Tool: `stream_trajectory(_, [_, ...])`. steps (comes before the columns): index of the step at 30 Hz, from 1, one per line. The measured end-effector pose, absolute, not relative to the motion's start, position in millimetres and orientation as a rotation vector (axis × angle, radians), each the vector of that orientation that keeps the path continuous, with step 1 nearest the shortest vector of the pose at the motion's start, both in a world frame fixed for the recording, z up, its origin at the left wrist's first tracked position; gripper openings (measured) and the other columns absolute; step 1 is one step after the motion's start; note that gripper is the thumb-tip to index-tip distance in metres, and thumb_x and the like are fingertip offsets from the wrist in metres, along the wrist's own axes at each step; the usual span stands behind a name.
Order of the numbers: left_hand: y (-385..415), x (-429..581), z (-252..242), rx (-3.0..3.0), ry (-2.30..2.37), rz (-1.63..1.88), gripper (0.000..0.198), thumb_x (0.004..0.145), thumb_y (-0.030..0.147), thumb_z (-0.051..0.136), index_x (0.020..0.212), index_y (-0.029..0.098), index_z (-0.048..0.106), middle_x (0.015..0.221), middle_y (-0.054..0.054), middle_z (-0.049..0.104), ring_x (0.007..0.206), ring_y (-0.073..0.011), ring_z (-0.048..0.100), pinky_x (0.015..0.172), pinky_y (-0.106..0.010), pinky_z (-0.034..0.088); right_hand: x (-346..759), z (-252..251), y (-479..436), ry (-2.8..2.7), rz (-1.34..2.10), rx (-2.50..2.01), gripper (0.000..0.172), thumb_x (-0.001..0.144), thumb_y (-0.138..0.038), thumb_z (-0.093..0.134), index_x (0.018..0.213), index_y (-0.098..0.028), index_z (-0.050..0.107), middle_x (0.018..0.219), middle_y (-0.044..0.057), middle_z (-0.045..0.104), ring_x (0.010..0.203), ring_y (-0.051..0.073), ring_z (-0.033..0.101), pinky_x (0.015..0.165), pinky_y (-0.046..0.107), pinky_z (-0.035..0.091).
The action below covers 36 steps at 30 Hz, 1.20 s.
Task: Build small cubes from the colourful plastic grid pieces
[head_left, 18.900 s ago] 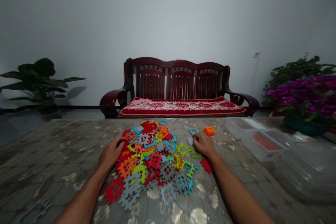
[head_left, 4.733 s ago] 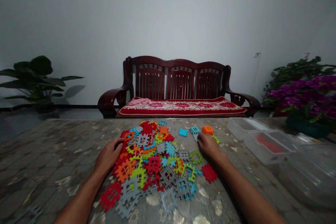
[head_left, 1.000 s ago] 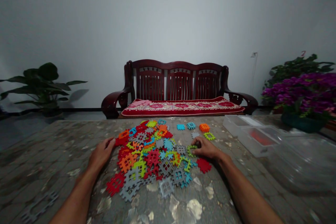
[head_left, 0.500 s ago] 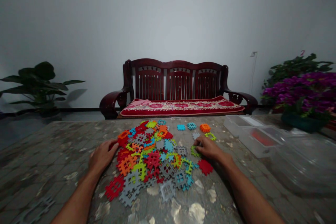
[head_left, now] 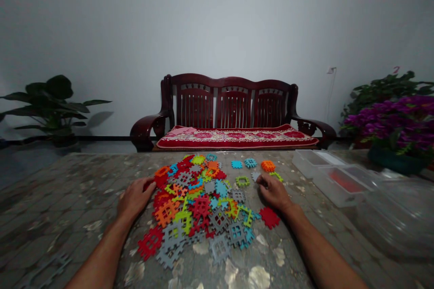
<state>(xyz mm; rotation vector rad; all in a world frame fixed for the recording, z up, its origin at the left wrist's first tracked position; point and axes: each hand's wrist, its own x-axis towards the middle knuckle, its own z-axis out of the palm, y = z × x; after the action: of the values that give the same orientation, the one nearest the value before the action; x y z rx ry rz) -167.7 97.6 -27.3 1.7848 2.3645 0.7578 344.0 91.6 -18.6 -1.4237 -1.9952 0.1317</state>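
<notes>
A loose heap of plastic interlocking tiles [head_left: 201,207] in red, orange, green, blue and grey covers the middle of the table. My left hand [head_left: 135,196] rests at the heap's left edge, fingers curled, with a bit of red tile [head_left: 148,185] showing between thumb and forefinger. Right of the heap, my right hand [head_left: 274,193] is closed, its fingertips at the edge of a small grey tile [head_left: 254,175], which they partly cover. A green open-frame tile [head_left: 242,181] lies flat to its left. Close by my right wrist is a red tile [head_left: 270,217].
Blue tiles [head_left: 236,164], an orange stack [head_left: 267,165] and a green tile [head_left: 277,175] lie beyond my right hand. Clear plastic boxes [head_left: 334,185] stand at the right. A grey frame piece [head_left: 47,268] is at the near left. Behind the table is a wooden bench [head_left: 233,82].
My right hand has let go of the green open-frame tile, which now lies farther back and left. The hand has moved slightly back to the grey tile. My left hand stays at the heap's edge.
</notes>
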Motion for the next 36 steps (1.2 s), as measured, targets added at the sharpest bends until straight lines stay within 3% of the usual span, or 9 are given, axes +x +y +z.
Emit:
stream_trajectory(6, [98, -167, -27, 1.779, 2.346, 0.701, 0.053, 0.098, 0.047, 0.040, 0.130, 0.021, 0.073, 0.143, -0.013, 0.069, 0.130, -0.0330, 0.063, 0.113, -0.053, 0.046, 321, -12, 91, -1.922, 0.190, -1.578, 0.024, 0.089, -0.030, 0.056, 0.105, -0.021, 0.072, 0.105, 0.007, 0.077, 0.092, 0.022, 0.070, 0.088, 0.033, 0.052])
stream_trajectory(14, [99, -168, -29, 1.817, 2.346, 0.727, 0.052, 0.097, 0.047, 0.040, 0.128, 0.021, 0.073, 0.141, -0.013, 0.070, 0.130, -0.0330, 0.063, 0.112, -0.052, 0.047, 271, 9, 89, -2.016, 0.141, -1.915, 0.054, 0.090, -0.047, 0.066, 0.135, -0.019, 0.066, 0.134, 0.015, 0.069, 0.120, 0.030, 0.065, 0.096, 0.035, 0.048])
stream_trajectory(21, [96, -166, -26, 1.813, 2.367, 0.711, 0.054, 0.097, 0.048, 0.038, 0.130, 0.022, 0.073, 0.142, -0.013, 0.069, 0.128, -0.0334, 0.064, 0.111, -0.052, 0.049, 271, 16, 89, -2.084, 0.107, -1.998, 0.039, 0.095, -0.035, 0.059, 0.128, -0.019, 0.070, 0.126, 0.014, 0.074, 0.117, 0.029, 0.067, 0.091, 0.033, 0.047])
stream_trajectory(28, [94, -162, -21, 1.790, 2.376, 0.729, 0.051, 0.096, 0.047, 0.042, 0.126, 0.021, 0.076, 0.141, -0.013, 0.070, 0.126, -0.0350, 0.065, 0.108, -0.054, 0.051, 268, 7, 91, -2.059, 0.038, -1.934, 0.044, 0.090, -0.046, 0.067, 0.126, -0.022, 0.070, 0.125, 0.015, 0.075, 0.113, 0.030, 0.068, 0.086, 0.034, 0.048])
stream_trajectory(36, [96, -163, -25, 1.805, 2.377, 0.739, 0.050, 0.096, 0.046, 0.043, 0.126, 0.022, 0.075, 0.139, -0.012, 0.072, 0.127, -0.0322, 0.065, 0.110, -0.048, 0.050, 277, 2, 93, -2.037, 0.002, -1.943, 0.038, 0.090, -0.025, 0.059, 0.126, -0.022, 0.070, 0.124, 0.013, 0.076, 0.115, 0.029, 0.068, 0.091, 0.034, 0.048])
